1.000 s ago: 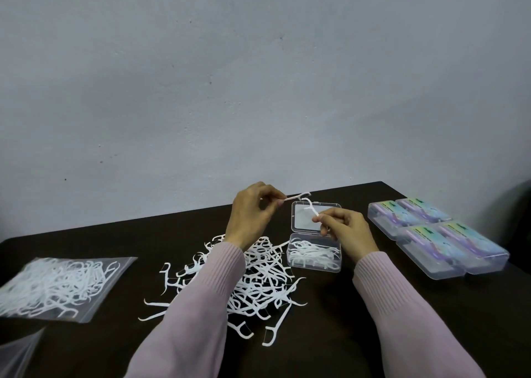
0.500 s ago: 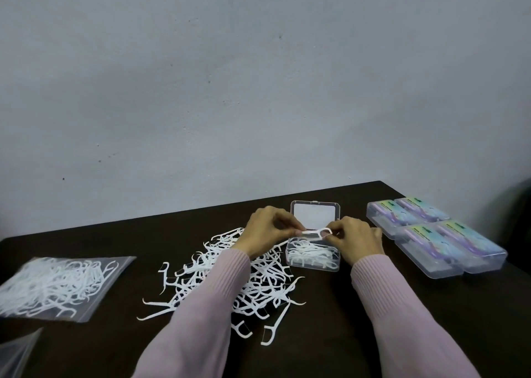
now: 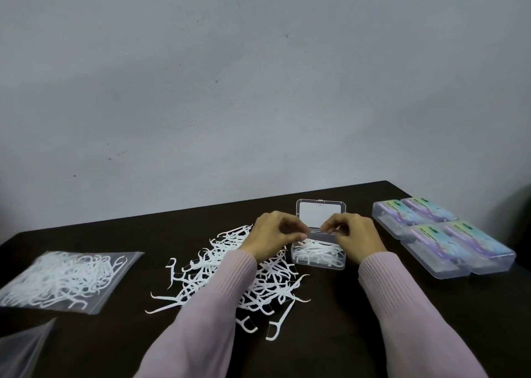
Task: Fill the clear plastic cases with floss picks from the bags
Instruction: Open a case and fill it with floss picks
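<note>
1. Head view: both hands have come down from above the table to the far rim of the open clear case, which sits on the dark table just right of the loose pile of floss picks.
2. A second ago each hand pinched a pick in the air near the raised lid; half a second ago the two hands met over the case with one pick between them. Now the left hand and the right hand sit low at the case mouth, fingers curled inward.
3. The fingertips are bunched close together over the case. Whether they still pinch a pick or have let it go I cannot tell; the picks there blur into those already inside.
4. Meaning for the task, as a judgement: another pick or two is being laid in. The case holds a shallow layer and looks only partly filled, so more trips to the pile seem needed before the lid can close.
5. Four closed cases with coloured labels lie far right. A sealed bag of picks lies far left, untouched.
</note>
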